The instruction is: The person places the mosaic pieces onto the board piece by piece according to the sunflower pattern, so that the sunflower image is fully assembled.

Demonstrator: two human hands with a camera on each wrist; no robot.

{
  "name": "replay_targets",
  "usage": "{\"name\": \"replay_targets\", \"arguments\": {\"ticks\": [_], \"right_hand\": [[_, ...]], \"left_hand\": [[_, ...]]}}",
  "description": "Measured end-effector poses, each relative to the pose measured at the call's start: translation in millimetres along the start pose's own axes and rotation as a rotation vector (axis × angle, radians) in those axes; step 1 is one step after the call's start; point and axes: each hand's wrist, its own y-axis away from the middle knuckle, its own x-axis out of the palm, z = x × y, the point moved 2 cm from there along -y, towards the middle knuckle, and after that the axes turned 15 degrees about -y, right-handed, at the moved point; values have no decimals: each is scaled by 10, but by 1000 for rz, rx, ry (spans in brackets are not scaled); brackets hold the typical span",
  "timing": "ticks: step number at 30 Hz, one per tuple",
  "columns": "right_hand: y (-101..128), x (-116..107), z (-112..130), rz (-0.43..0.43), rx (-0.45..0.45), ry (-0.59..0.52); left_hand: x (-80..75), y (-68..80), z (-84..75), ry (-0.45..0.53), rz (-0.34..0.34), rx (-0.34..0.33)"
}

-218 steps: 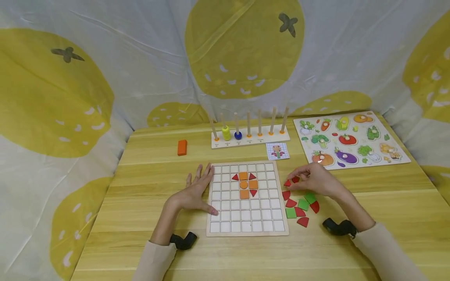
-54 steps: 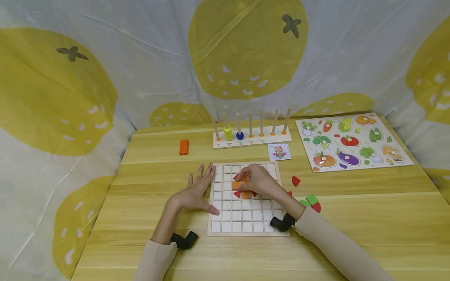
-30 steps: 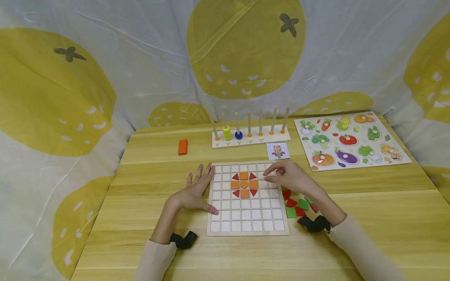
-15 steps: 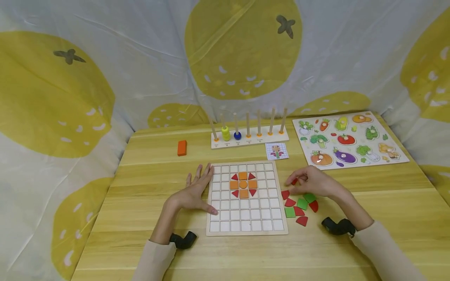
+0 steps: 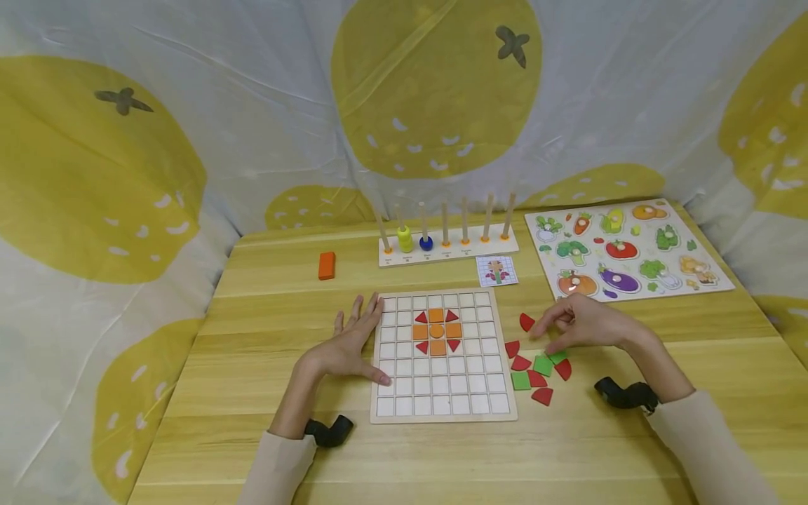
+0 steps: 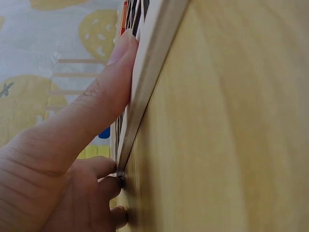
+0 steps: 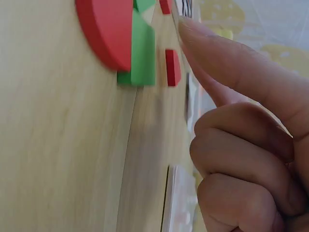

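Our left hand [image 5: 348, 342] lies flat, with the fingers straight and slightly spread, and the thumb stretched out to the side. Our left forearm comes in from below in a beige sleeve. Our right hand [image 5: 583, 323] hovers low, the index finger [image 7: 227, 58] extended and the other fingers curled inward. It holds nothing. Each wrist carries a black mount.
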Motion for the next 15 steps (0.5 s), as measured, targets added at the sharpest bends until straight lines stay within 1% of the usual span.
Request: {"name": "replay_targets", "arguments": {"ticks": [7, 12, 15], "right_hand": [[-6, -65, -88, 50, 82, 2], [-33, -57, -113, 19, 80, 30], [-49, -55, -114, -35, 68, 46]], "left_hand": [[1, 9, 5, -9, 3, -3], [1, 8, 5, -2, -4, 5], [3, 0, 5, -2, -6, 6]]}}
